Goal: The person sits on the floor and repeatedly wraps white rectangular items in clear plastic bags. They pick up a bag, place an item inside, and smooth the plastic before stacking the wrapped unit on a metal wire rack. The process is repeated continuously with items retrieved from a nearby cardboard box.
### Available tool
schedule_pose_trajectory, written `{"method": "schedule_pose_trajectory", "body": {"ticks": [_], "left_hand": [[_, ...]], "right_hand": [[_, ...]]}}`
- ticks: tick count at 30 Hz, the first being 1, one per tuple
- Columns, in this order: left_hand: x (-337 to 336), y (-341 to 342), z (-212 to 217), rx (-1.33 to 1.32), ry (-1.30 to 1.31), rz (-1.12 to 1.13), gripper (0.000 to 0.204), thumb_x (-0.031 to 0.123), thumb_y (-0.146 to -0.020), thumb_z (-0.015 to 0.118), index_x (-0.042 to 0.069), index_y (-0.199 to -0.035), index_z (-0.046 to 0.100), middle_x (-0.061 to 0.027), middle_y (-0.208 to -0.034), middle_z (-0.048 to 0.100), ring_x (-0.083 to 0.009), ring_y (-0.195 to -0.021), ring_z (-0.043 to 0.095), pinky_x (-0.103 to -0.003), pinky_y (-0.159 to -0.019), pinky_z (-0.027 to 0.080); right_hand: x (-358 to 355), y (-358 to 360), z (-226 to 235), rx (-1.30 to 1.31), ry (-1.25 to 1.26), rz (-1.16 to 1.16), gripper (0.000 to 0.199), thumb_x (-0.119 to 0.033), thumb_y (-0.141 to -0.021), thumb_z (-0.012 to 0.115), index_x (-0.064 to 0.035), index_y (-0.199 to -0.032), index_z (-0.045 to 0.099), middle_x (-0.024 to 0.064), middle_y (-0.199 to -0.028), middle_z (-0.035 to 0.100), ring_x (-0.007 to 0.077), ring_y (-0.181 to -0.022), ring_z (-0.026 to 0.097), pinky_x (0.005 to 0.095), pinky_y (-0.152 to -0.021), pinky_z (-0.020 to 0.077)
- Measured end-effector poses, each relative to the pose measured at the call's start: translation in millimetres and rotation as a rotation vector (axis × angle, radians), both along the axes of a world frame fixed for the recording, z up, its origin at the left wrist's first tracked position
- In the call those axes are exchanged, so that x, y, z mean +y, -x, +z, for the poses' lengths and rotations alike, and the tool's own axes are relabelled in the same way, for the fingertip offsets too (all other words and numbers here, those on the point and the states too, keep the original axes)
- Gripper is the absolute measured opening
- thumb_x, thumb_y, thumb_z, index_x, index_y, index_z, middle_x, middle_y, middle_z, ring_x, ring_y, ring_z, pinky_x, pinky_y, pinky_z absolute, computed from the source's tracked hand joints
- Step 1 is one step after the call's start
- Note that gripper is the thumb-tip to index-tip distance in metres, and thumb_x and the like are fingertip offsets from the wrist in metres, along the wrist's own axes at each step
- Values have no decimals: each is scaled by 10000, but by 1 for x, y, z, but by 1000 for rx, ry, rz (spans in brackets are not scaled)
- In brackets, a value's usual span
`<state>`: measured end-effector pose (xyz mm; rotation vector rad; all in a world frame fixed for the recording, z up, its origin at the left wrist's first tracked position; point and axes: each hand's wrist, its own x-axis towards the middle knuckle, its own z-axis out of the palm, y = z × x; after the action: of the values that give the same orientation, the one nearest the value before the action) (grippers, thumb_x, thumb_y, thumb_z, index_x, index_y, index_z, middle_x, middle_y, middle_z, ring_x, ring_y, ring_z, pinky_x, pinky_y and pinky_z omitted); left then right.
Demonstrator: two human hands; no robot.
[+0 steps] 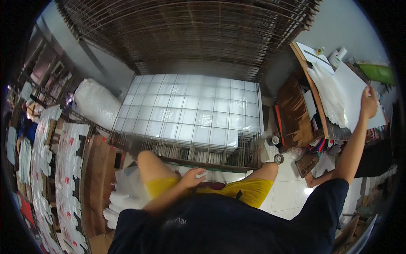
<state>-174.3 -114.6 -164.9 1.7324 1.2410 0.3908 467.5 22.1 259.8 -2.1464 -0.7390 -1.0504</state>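
My left hand (193, 177) rests over my lap, its fingers loosely stretched and nothing seen in them. Out to the right, my right hand (369, 103) is closed with its fingertips pinched together at a white sheet (354, 91) on a wooden table. Whatever those fingertips hold is too small to tell. Beside the sheet lies a stack of thin translucent plastic pieces (327, 95). In front of my knees stands a wire drying rack (249, 146), its top tier covered with white plastic sheets (190, 110) bearing pale printing.
Raised wire tiers (190, 29) hang over the rack. A bulging white plastic sack (96, 101) sits left of it. Racks of white sheets with red prints (67, 169) line the left side. A cup (274, 140) and tape roll (278, 158) are right. Another person's bare limb (315, 180) shows nearby.
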Motion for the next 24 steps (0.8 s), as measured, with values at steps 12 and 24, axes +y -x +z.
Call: {"method": "schedule_pose_trajectory", "body": {"ticks": [12,24], "left_hand": [[18,-86,121,-295,301,-491,594,430,-817,639,63,-1256,479,-164,-1196,523,-262,-1109,501,-358,-922,412],[28,-71,191,-1555,1031,-440,1232,932,-498,342,143,-1432,189,-168,-1460,207,-355,-1303,292,-595,-967,326]], "right_hand": [[5,138,91,104,-386,1094,359,-152,-804,656,-32,-1137,601,79,-992,611,144,-893,579,230,-806,456],[-60,318,43,1021,-320,1803,467,59,-755,451,86,-1220,479,166,-1275,469,180,-1096,508,271,-961,393]]}}
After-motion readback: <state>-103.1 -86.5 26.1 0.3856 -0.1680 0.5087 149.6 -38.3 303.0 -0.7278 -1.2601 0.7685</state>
